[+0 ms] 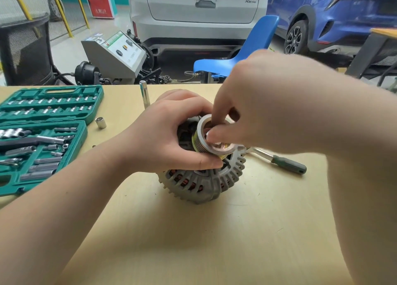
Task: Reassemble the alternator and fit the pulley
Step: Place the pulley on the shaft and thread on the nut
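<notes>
Grey ribbed cast-metal alternator (199,181): housing closed, standing mid-tabletop (247,231). Silver grooved steel pulley (204,134): seated on top; judged not yet tightened. Left hand (171,134) fingers clasp pulley and housing; right hand (268,104) fingers pinch something inside the pulley bore. Pale wooden tabletop carries an open green plastic socket case (43,134); parked cars behind.

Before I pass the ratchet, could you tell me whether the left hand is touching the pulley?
Touching: the head view shows the left hand with its thumb against the pulley.
</notes>
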The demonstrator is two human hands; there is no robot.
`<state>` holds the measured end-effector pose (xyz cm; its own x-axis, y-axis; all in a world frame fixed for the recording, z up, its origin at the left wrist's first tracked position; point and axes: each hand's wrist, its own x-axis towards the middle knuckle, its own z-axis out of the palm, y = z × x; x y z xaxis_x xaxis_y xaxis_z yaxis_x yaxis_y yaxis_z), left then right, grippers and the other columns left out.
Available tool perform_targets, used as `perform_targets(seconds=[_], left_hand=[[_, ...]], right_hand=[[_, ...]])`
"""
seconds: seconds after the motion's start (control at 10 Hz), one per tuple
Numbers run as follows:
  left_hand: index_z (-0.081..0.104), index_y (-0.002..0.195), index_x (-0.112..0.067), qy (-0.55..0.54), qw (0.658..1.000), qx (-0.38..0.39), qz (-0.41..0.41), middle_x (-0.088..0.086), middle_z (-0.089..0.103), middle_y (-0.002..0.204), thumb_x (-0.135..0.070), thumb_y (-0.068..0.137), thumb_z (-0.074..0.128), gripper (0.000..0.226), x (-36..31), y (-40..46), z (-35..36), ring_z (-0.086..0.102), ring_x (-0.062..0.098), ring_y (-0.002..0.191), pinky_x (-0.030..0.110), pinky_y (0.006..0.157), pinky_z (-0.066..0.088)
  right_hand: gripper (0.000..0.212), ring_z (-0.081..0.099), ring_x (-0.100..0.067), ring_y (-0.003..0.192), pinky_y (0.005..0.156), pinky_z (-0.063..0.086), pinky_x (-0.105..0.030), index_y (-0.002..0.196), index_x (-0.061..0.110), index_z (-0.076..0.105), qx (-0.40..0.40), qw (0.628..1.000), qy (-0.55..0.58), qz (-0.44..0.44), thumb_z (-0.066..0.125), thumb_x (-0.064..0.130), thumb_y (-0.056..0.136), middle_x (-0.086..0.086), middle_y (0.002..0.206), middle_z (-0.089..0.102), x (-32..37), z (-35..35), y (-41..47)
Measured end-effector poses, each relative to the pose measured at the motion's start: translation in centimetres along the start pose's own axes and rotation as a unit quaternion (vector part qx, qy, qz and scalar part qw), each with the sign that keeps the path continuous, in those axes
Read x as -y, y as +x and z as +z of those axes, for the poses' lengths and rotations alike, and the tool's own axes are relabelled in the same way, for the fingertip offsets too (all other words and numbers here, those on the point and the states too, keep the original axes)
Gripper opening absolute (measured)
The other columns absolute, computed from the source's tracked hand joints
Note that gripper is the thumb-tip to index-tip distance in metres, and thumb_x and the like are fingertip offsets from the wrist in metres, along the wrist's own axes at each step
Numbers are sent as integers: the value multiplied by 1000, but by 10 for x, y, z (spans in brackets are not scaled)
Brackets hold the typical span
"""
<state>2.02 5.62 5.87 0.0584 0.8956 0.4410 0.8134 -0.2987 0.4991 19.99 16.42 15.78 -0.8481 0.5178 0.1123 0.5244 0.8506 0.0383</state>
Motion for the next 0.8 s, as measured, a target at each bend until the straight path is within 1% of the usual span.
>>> perform_targets(seconds=[0.1,0.2,0.3,0.4,0.5,0.6,0.7,0.8], left_hand=[[69,122,-33,7,1000,-7,15,-18,65,120,-64,68,84,64,2,-1,1,58,13,124,42,107,46],[57,139,-33,-29,999,-14,41,-17,68,128,-55,72,89,78,5,-2,3,61,18,131,50,109,48],[63,136,-16,-29,989,-55,133,3,69,133,-40,79,94,69,8,0,5,66,26,127,54,105,52],[81,107,-12,41,978,-85,188,11,69,130,-36,84,94,36,11,2,6,66,32,120,50,101,51],[85,98,-14,54,973,-75,212,12,70,127,-33,87,93,23,10,2,8,64,33,117,48,97,52],[85,99,-14,43,975,-61,211,11,71,126,-32,87,92,23,10,3,6,63,33,116,48,97,52],[85,99,-14,28,979,-47,195,8,72,127,-31,87,91,22,10,3,4,63,32,117,45,99,51],[82,107,-11,-4,985,-46,168,7,74,127,-32,86,91,31,11,3,3,65,29,120,41,100,52]], right_hand=[[33,64,2,77,71,54,-30,86,38,77,-103,992,64,-19,62,67,83,16,74,68,-16,-15,-9],[31,57,6,66,60,40,-22,98,35,77,-163,982,88,20,67,62,85,19,74,61,-50,-11,-2],[36,60,-16,81,75,49,-35,111,32,75,-69,990,49,110,75,57,85,9,91,62,-89,19,33],[43,62,-15,81,76,51,-35,116,28,75,26,987,44,155,81,54,83,13,87,64,-114,56,57],[42,60,-8,77,63,47,-29,109,23,76,81,980,53,174,85,52,79,10,83,68,-129,97,71],[35,63,-13,78,64,53,-30,105,23,78,99,975,74,185,85,46,79,5,86,71,-138,124,79],[30,61,-10,76,62,50,-30,104,28,77,83,976,82,183,86,41,78,9,86,68,-142,136,84],[23,63,-16,78,73,58,-37,95,23,78,78,977,60,187,87,37,79,4,86,70,-141,132,83]])
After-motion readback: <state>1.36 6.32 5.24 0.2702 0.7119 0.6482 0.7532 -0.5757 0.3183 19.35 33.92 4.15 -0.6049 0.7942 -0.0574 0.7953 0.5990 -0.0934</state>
